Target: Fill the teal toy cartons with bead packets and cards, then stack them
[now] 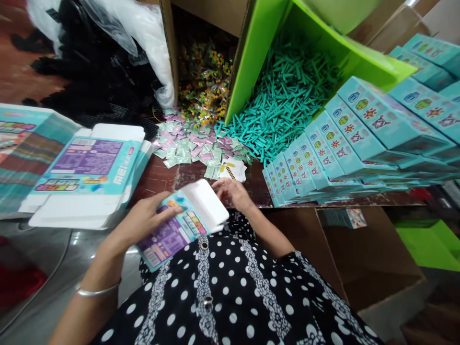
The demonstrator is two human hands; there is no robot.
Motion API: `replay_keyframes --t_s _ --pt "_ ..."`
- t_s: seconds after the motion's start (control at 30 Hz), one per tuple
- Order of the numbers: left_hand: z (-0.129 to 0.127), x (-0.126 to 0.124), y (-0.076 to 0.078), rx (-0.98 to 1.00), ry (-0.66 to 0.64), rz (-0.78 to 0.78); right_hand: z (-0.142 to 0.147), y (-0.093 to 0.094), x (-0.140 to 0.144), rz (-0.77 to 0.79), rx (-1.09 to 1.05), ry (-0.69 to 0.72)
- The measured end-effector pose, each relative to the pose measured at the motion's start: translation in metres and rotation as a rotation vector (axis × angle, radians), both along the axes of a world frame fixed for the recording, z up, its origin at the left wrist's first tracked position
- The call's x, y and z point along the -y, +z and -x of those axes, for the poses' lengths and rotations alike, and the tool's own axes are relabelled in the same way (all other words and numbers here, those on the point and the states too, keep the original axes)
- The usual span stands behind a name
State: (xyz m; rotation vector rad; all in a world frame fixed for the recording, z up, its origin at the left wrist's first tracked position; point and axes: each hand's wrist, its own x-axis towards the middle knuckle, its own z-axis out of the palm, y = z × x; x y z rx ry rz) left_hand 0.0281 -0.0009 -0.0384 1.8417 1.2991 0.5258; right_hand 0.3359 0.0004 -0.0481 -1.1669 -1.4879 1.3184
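My left hand (pixel 149 218) is closed around a turquoise and purple printed carton (pixel 190 215), its thumb across the printed face. The carton is tilted in front of my body, and its white end flap stands out toward the right. Beside that flap is my right hand (pixel 233 191), fingers bent together close to the carton's edge; whether they grip anything is hidden. Just beyond the right hand lie white cards (pixel 233 169) with a pickaxe-like picture. Small pink and green packets (pixel 196 146) are scattered behind them on the dark table.
Flat cartons (pixel 89 163) are stacked at left. At the back, a cardboard box (pixel 168 52) holds orange and green wrapped pieces; beside it, a green bin (pixel 247 52) spills turquoise sticks (pixel 276 105). Finished-looking boxes (pixel 334 134) are piled at right, above an open cardboard box (pixel 370 258).
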Motion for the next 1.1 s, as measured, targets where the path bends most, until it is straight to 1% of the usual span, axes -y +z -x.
replay_keyframes --t_s 0.03,0.1,0.13,0.2,0.27,0.4,0.6,0.77,0.9,1.0,1.03,1.1 --pt "0.003 -0.002 -0.002 -0.01 0.06 0.04 -0.012 0.004 -0.007 -0.074 0.129 -0.067" --pt "0.009 -0.005 -0.007 -0.042 0.166 0.088 -0.037 0.011 -0.021 -0.231 0.483 -0.2" --pt "0.012 -0.006 -0.009 -0.057 0.2 0.107 -0.047 0.014 -0.027 -0.285 0.658 -0.224" --pt "0.014 -0.007 -0.014 -0.077 0.233 0.144 -0.06 0.016 -0.035 -0.318 0.913 -0.168" --pt "0.015 -0.007 -0.018 -0.078 0.241 0.169 -0.064 0.015 -0.039 -0.309 1.035 -0.091" --pt "0.016 -0.007 -0.022 -0.046 0.251 0.199 -0.064 0.015 -0.039 -0.289 1.084 -0.049" --pt "0.018 -0.009 -0.024 -0.013 0.235 0.237 -0.072 0.026 -0.043 -0.182 1.054 -0.062" --pt "0.017 -0.008 -0.025 -0.016 0.237 0.23 -0.083 0.027 -0.051 -0.189 0.946 -0.035" --pt "0.017 -0.007 -0.024 0.003 0.24 0.226 -0.083 0.022 -0.052 -0.222 0.89 -0.028" --pt "0.016 -0.007 -0.024 0.016 0.234 0.237 -0.079 0.021 -0.052 -0.328 0.923 -0.089" --pt "0.016 -0.008 -0.025 0.019 0.231 0.247 -0.078 0.022 -0.055 -0.385 0.96 -0.138" --pt "0.016 -0.009 -0.026 0.025 0.231 0.267 -0.079 0.027 -0.066 -0.482 1.059 -0.283"
